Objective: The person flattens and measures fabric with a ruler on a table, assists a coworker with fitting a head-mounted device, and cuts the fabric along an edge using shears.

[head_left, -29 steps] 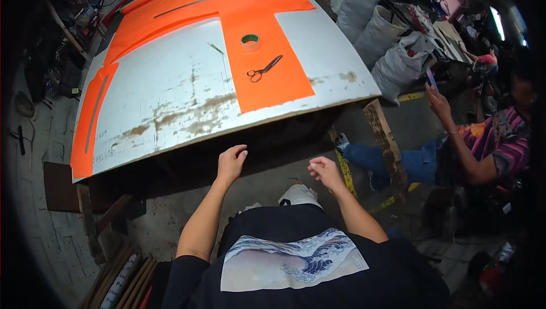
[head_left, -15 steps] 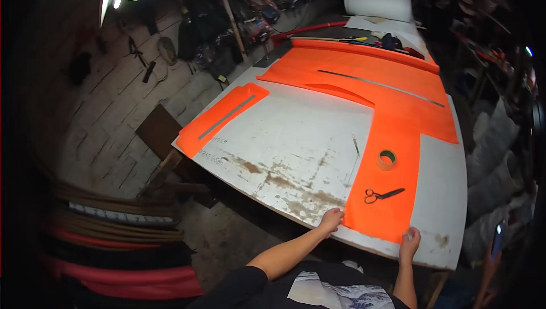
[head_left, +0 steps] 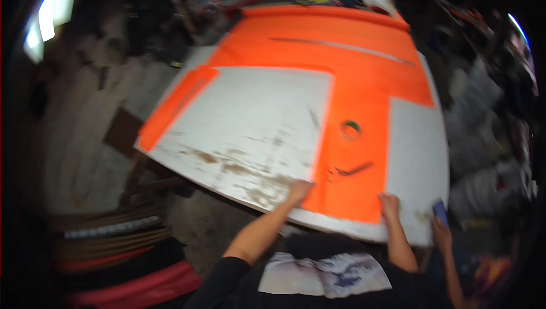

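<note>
Bright orange fabric (head_left: 355,195) lies over the white table, a long strip of it reaching toward me. My left hand (head_left: 299,192) is closed at the strip's near left edge, gripping the fabric. At the opposite edge my right hand (head_left: 389,205) has its fingers closed on the fabric too. Motion blur softens both hands. Between and beyond them, black-handled scissors (head_left: 355,169) and a roll of tape (head_left: 351,130) rest on the strip.
A narrow orange piece (head_left: 176,107) lies along the white table's (head_left: 256,115) left edge. A long metal ruler (head_left: 341,50) crosses the wider fabric. At right, another person's hand (head_left: 441,234) holds a phone (head_left: 439,212). Fabric rolls (head_left: 136,286) are stacked at lower left.
The view has shifted and blurred, so the table sits higher and further left. Both my hands stay at the strip's edges. The other person's hand with the phone now shows nearer the table.
</note>
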Demonstrator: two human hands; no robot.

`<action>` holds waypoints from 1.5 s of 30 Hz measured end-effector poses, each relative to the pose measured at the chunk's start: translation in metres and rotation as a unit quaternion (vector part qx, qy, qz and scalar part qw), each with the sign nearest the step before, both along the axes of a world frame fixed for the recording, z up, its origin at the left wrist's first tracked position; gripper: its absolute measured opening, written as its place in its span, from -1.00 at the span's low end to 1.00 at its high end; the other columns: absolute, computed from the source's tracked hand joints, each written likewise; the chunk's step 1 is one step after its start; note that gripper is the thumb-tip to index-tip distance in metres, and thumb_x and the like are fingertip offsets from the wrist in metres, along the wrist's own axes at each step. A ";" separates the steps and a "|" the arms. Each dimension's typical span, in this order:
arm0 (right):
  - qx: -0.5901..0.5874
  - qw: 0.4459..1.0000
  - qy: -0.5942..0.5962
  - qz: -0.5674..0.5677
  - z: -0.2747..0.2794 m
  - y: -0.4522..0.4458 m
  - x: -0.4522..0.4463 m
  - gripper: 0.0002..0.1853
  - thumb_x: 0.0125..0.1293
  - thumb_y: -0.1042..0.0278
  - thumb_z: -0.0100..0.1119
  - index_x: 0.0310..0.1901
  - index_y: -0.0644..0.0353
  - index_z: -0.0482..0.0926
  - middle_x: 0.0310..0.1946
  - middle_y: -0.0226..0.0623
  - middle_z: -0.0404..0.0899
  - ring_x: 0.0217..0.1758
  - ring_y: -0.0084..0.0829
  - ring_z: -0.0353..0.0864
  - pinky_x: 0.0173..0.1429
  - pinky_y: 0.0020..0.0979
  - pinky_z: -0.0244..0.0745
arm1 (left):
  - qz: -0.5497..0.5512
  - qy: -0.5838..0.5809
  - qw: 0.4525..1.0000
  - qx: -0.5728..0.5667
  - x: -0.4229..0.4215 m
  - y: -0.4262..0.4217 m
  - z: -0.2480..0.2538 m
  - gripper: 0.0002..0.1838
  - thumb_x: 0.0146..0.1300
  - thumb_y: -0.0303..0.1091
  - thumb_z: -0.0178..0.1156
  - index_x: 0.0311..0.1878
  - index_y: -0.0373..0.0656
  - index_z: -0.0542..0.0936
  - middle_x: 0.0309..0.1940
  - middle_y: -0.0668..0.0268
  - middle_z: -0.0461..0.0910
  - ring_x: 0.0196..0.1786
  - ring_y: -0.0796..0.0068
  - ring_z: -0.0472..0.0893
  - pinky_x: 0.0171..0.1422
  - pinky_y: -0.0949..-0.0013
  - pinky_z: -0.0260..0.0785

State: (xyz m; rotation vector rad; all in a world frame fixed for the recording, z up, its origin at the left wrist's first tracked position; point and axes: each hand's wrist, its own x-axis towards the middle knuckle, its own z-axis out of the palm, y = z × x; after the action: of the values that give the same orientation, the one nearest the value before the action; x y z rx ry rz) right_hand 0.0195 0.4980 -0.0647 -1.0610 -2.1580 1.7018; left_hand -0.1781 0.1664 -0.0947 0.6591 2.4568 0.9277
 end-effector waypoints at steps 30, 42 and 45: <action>0.015 0.987 -0.136 0.079 0.046 -0.012 0.031 -0.67 0.30 0.26 0.30 -0.51 0.35 0.59 -0.71 -0.20 0.56 -0.67 -0.42 0.59 -0.50 -0.35 0.50 | 0.226 -0.309 0.917 0.113 0.040 -0.004 0.091 -0.81 0.22 -0.39 0.40 -0.31 -0.38 0.72 -0.49 0.21 0.71 -0.55 0.55 0.60 -0.48 0.42 0.42; 0.050 0.971 -0.209 0.107 0.081 -0.029 0.042 -0.57 0.32 0.10 0.30 -0.55 0.29 0.55 -0.79 -0.31 0.46 -0.70 -0.50 0.55 -0.55 -0.40 0.40 | 0.252 -0.359 0.895 0.081 0.040 -0.020 0.095 -0.77 0.26 -0.27 0.38 -0.41 -0.23 0.67 -0.65 0.41 0.55 -0.69 0.65 0.45 -0.62 0.54 0.28; 0.068 0.971 -0.209 0.097 0.076 -0.031 0.044 -0.58 0.33 0.12 0.30 -0.56 0.28 0.55 -0.78 -0.33 0.47 -0.72 -0.52 0.53 -0.56 -0.41 0.38 | 0.257 -0.365 0.891 0.077 0.041 -0.031 0.096 -0.76 0.27 -0.24 0.38 -0.40 -0.20 0.66 -0.66 0.45 0.49 -0.67 0.66 0.44 -0.57 0.53 0.34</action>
State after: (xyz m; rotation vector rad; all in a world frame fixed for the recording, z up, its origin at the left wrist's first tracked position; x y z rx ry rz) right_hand 0.0634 0.4668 0.0117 -1.3023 -2.6721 1.4780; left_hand -0.1374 0.1353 0.0014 -0.3052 1.8785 1.2793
